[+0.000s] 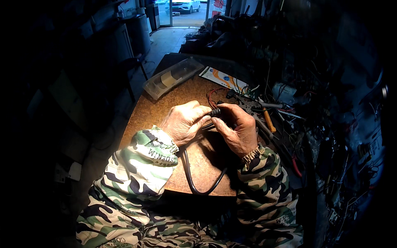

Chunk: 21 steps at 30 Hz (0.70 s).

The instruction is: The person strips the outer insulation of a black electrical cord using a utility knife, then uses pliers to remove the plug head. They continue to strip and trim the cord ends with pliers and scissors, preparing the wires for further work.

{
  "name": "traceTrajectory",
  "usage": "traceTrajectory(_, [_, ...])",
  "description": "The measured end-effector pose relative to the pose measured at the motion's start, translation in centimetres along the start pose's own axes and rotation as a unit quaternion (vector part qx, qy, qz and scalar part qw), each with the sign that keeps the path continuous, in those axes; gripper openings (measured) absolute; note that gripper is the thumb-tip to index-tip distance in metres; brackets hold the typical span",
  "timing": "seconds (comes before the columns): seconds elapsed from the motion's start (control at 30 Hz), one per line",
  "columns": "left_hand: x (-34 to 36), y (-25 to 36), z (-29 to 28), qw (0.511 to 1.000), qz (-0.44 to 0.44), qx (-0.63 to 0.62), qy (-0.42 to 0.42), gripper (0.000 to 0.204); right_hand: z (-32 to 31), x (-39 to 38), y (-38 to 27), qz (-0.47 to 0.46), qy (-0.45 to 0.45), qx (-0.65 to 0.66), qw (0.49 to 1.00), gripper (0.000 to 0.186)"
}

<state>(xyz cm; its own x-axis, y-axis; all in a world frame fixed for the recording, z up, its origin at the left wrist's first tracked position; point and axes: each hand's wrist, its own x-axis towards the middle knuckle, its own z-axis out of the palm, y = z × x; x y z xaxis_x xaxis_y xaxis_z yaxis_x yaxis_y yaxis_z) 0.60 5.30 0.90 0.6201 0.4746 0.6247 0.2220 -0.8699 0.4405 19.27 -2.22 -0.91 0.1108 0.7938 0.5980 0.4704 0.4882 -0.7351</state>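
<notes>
Over the wooden tabletop [153,118], my left hand [186,122] pinches one end of a short black ribbed sleeve [214,112], which looks like a cable strain relief. The thumb and fingers of my right hand [240,128] close on its other end, so the two hands nearly meet. A black cable [189,175] loops down below them toward the table's near edge; part of it is hidden behind the hands. Thin red and black wires [211,96] lie just beyond my fingertips, and whether they join the sleeve I cannot tell.
A clear plastic tray [182,68] with a cardboard piece stands at the far left of the table, beside a white and orange printed card [223,78]. Right of my hands lie an orange-handled tool [269,120], red-handled pliers [296,166] and tangled wires. Dark clutter fills the right side.
</notes>
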Motion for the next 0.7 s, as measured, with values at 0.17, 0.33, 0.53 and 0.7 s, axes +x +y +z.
traceTrajectory(0.17, [0.9,-0.3,1.6,0.999,0.026,-0.028,-0.035,0.016,-1.6,-0.4,0.2,0.004,0.006,-0.031,1.0,0.021])
traceTrajectory(0.33, [0.4,-0.3,0.3,0.996,-0.079,-0.04,0.017,0.016,-0.8,0.2,-0.9,-0.076,0.0,-0.118,0.99,0.018])
traceTrajectory(0.53, [0.6,-0.9,0.6,0.988,-0.146,-0.043,0.039,0.018,-0.1,-0.6,-0.5,-0.199,-0.078,-0.198,0.957,0.015])
traceTrajectory(0.7, [0.2,-1.0,1.2,0.99,-0.142,-0.009,0.019,0.02,-0.6,-0.4,-0.6,-0.194,-0.081,-0.184,0.96,0.015])
